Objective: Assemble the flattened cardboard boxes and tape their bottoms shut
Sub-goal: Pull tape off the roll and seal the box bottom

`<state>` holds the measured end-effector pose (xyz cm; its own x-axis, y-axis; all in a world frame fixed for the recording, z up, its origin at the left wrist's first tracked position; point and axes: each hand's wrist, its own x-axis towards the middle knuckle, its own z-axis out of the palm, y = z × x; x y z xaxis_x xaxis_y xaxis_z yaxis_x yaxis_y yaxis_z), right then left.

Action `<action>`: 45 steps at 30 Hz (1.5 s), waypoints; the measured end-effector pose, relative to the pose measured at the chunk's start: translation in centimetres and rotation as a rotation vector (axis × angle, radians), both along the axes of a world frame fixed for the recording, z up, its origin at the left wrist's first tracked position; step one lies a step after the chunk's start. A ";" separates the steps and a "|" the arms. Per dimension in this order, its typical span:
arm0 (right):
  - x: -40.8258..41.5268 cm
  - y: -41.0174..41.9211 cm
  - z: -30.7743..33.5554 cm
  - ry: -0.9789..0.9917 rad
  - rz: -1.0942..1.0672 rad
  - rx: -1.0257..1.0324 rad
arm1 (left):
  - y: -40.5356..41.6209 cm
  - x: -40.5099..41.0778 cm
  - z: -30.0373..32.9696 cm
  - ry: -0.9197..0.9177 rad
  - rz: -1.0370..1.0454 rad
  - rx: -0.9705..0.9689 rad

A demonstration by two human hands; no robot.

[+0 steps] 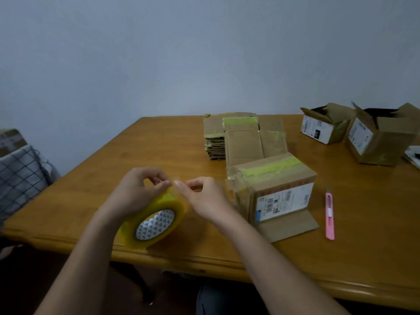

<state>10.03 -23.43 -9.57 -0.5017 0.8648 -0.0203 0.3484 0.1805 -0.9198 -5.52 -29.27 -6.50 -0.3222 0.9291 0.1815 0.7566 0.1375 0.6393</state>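
My left hand (134, 192) grips a yellowish roll of clear tape (156, 221) held on edge above the near side of the wooden table (113, 169). My right hand (204, 196) pinches at the top of the roll, fingertips almost touching those of the left; whether it holds the tape's end is too blurred to tell. Just right of my hands stands an assembled cardboard box (277, 189), bottom up, with greenish tape across its closed flaps and a white label on the side. Behind it lies a stack of flattened boxes (236, 135).
A pink utility knife (329, 214) lies to the right of the upturned box. Two assembled boxes (325, 123) (381, 137) with open flaps stand at the far right. A chair with checked fabric (20, 173) is at the left, beside the table's edge.
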 end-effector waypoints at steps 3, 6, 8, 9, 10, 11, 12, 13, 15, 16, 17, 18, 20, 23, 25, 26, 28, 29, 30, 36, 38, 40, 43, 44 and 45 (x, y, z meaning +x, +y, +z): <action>-2.4 0.4 -1.6 0.184 -0.006 -0.185 | 0.3 -1.2 -0.1 0.062 0.004 -0.007; -4.0 0.9 -2.5 0.162 -0.105 -0.077 | 1.0 -1.7 -0.3 0.120 0.032 0.020; -4.5 1.1 -2.6 0.159 -0.150 -0.032 | 1.1 -2.0 -0.6 0.141 0.024 -0.011; -4.8 1.3 -2.6 0.163 -0.157 -0.017 | 0.8 -2.1 -0.9 0.121 0.020 -0.032; -5.0 1.3 -2.6 0.160 -0.158 0.002 | 0.4 -2.3 -1.2 0.088 0.021 -0.042; -5.3 1.3 -2.6 0.156 -0.153 0.028 | 0.0 -2.4 -1.5 0.057 0.031 -0.036; -5.7 1.3 -2.5 0.160 -0.149 0.061 | -0.5 -2.6 -1.9 0.037 0.046 -0.008; -6.1 1.3 -2.4 0.168 -0.150 0.094 | -1.0 -2.8 -2.2 0.024 0.065 0.046; -7.0 1.5 -2.6 0.177 -0.178 0.125 | -1.9 -3.6 -2.8 0.002 0.103 0.187; -7.4 1.7 -3.0 0.186 -0.209 0.097 | -2.2 -4.2 -3.1 0.003 0.118 0.227; -7.7 2.0 -3.5 0.205 -0.244 0.038 | -2.5 -4.9 -3.4 0.003 0.122 0.226; -8.0 2.1 -4.0 0.236 -0.275 -0.037 | -2.8 -5.4 -3.7 -0.023 0.122 0.206; -8.8 2.1 -4.7 0.292 -0.311 -0.153 | -3.1 -6.5 -4.6 -0.177 0.157 0.192; -9.8 1.9 -4.6 0.360 -0.302 -0.223 | -3.3 -7.6 -5.5 -0.380 0.200 0.256; -10.0 2.1 -4.3 0.356 -0.290 -0.227 | -3.2 -7.8 -5.5 -0.403 0.194 0.298; -9.9 2.3 -4.2 0.322 -0.289 -0.193 | -3.0 -7.8 -5.5 -0.378 0.194 0.311; -9.8 3.0 -4.2 0.203 -0.296 -0.086 | -2.5 -8.1 -5.0 -0.232 0.195 0.304; -9.5 3.4 -4.2 0.152 -0.302 -0.045 | -2.2 -8.2 -4.6 -0.131 0.181 0.287; -9.3 3.7 -4.2 0.115 -0.305 -0.018 | -1.8 -8.4 -4.1 -0.026 0.154 0.271; -7.7 5.4 -5.9 -0.089 -0.412 0.084 | 0.8 -6.6 -3.5 0.369 0.046 0.139; -7.7 5.6 -6.7 -0.188 -0.430 0.141 | 1.7 -6.2 -3.0 0.359 0.016 0.091; -8.0 5.7 -7.4 -0.290 -0.430 0.191 | 2.8 -6.3 -2.6 0.365 -0.009 0.030; -8.2 6.1 -8.2 -0.371 -0.388 0.225 | 4.6 -5.9 -2.1 0.423 -0.050 -0.050; -8.1 6.1 -8.1 -0.397 -0.369 0.208 | 5.1 -5.6 -2.0 0.455 -0.063 -0.069; -7.8 6.1 -8.2 -0.422 -0.350 0.198 | 5.6 -5.4 -1.9 0.485 -0.074 -0.082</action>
<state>2.23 -17.31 -17.73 -0.1686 0.9854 0.0222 0.7475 0.1425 -0.6488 -10.91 -23.66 -8.43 -0.1512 0.9639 0.2194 0.9738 0.1071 0.2006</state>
